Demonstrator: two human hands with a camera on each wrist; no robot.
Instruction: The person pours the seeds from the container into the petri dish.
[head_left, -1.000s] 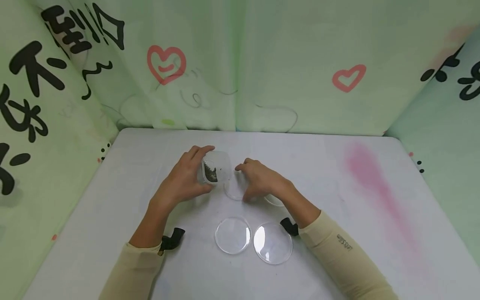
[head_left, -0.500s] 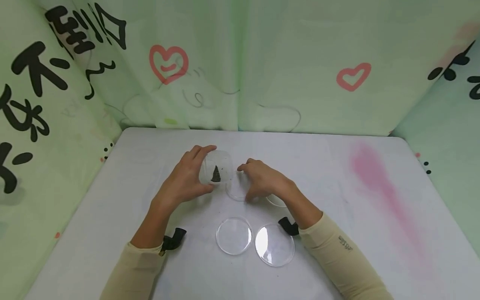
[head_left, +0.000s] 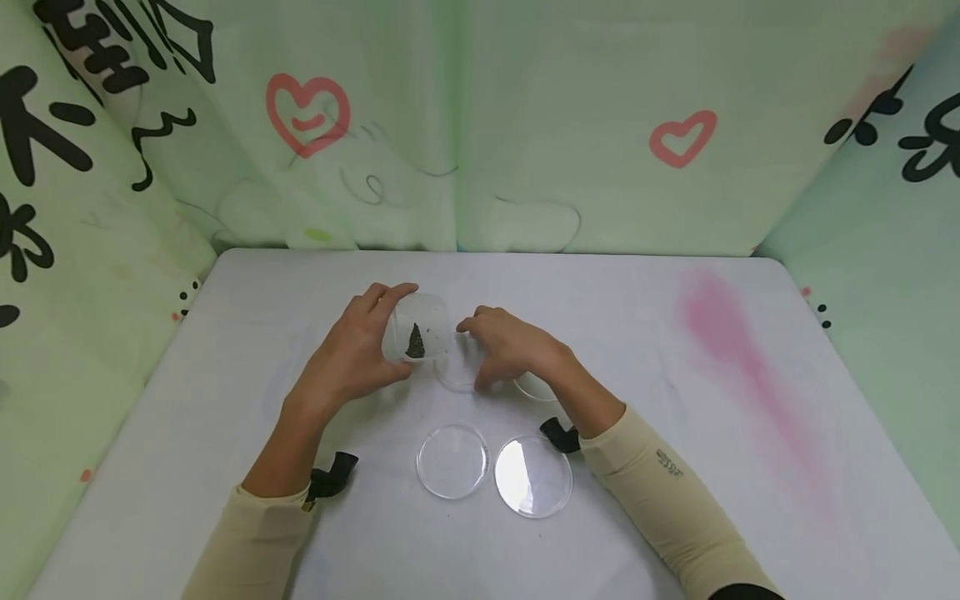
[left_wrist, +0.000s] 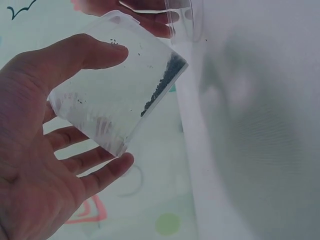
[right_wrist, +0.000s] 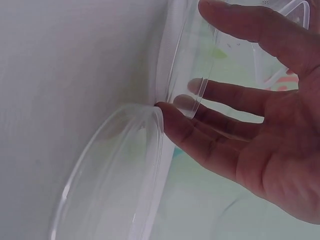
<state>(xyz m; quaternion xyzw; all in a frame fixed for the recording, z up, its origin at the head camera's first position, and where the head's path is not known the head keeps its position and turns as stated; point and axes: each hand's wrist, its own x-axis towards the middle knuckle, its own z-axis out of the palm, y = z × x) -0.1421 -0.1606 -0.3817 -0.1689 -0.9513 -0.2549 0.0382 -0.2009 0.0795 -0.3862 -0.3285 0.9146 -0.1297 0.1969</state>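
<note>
My left hand (head_left: 348, 350) grips a clear plastic box (left_wrist: 115, 90), thumb on one face and fingers around the other side. The box is tilted, and dark granules (left_wrist: 162, 85) lie in a narrow heap along its lower edge. Just right of it in the head view, my right hand (head_left: 513, 343) holds a clear petri dish (head_left: 453, 375) by the rim. In the right wrist view, thumb and fingers span this dish (right_wrist: 187, 65), while the little finger is right at the edge of a second petri dish (right_wrist: 107, 175).
Nearer the body, two clear round dishes or lids (head_left: 452, 462) (head_left: 534, 477) lie side by side on the white table (head_left: 637, 350). A green curtain (head_left: 555, 125) with drawn hearts hangs behind the table's far edge.
The box in my left hand has tipped toward the right, and the granules have slid from its left side into a narrow heap. My right hand keeps its place at the dish.
</note>
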